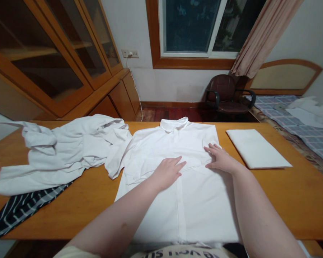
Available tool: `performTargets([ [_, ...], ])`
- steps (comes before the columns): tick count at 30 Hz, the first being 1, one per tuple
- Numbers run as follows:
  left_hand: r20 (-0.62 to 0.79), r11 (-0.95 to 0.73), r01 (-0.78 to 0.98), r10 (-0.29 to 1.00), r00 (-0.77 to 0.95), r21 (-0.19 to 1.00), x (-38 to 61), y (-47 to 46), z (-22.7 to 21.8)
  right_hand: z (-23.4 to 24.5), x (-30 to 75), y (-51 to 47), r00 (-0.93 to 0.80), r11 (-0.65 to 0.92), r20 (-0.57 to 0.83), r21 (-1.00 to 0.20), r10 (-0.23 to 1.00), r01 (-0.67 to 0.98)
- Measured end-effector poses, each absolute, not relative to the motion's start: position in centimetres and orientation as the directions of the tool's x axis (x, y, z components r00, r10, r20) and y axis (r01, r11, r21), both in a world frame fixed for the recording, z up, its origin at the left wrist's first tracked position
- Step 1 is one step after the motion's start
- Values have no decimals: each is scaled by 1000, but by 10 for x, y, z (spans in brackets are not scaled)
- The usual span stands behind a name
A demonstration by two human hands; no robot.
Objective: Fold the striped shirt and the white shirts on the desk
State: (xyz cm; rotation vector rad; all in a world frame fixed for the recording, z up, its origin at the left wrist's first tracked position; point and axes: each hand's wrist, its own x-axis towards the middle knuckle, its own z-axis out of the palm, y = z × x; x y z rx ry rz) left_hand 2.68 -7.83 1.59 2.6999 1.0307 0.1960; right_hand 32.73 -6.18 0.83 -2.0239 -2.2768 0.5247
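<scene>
A white collared shirt (pixel 199 200) lies spread on the wooden table, its collar at the far side and its button placket running toward me. My left hand (pixel 169 172) rests on the middle of the shirt with the fingers stretched out. Near the shirt's right edge, my right hand (pixel 218 157) lies on the cloth, fingers spread. Folds of fabric cross the chest beside both hands. Neither hand grips anything that I can see.
Crumpled white garments (pixel 75 143) lie at the left, over a black-and-white striped cloth (pixel 34 200). A folded white item (pixel 258 150) sits at the right of the wooden table (pixel 293 193). Beyond stand an office chair (pixel 224 93), a bed (pixel 301 122) and a glass-door cabinet (pixel 83 86).
</scene>
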Motion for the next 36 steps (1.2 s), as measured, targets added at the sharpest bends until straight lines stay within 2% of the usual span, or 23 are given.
performTargets([
  [6, 102, -672, 695, 733, 672, 255, 22, -65, 17, 8, 311, -61, -130, 108, -76, -248, 989, 963],
  [11, 163, -586, 738, 807, 567, 334, 20, -65, 18, 9, 286, -66, -332, 307, -52, -266, 942, 914],
  [14, 180, -520, 760, 852, 491, 390, 16, -65, 20, 9, 282, -67, -374, 360, -6, -257, 927, 897],
  [16, 178, -481, 770, 875, 450, 419, 14, -64, 22, 10, 288, -65, -316, 316, 37, -219, 948, 923],
  [18, 164, -448, 780, 892, 420, 437, 12, -62, 23, 13, 300, -62, -178, 189, 73, -178, 981, 966],
  [21, 128, -417, 791, 905, 405, 448, 12, -61, 23, 19, 322, -60, 133, -118, 90, -158, 987, 980],
  [23, 107, -418, 793, 903, 416, 443, 12, -61, 23, 23, 333, -60, 337, -325, 45, -174, 940, 929],
  [25, 87, -430, 795, 895, 437, 429, 13, -62, 23, 24, 340, -60, 458, -453, -19, -187, 889, 872],
  [27, 63, -440, 796, 887, 457, 416, 14, -62, 23, 23, 343, -60, 458, -458, -45, -193, 888, 868],
  [30, 35, -480, 770, 857, 515, 421, 14, -62, 22, 19, 348, -59, 328, -332, -52, -192, 943, 924],
  [36, 14, -590, 694, 765, 643, 413, 13, -61, 24, 25, 354, -63, 180, -220, -187, -225, 966, 949],
])
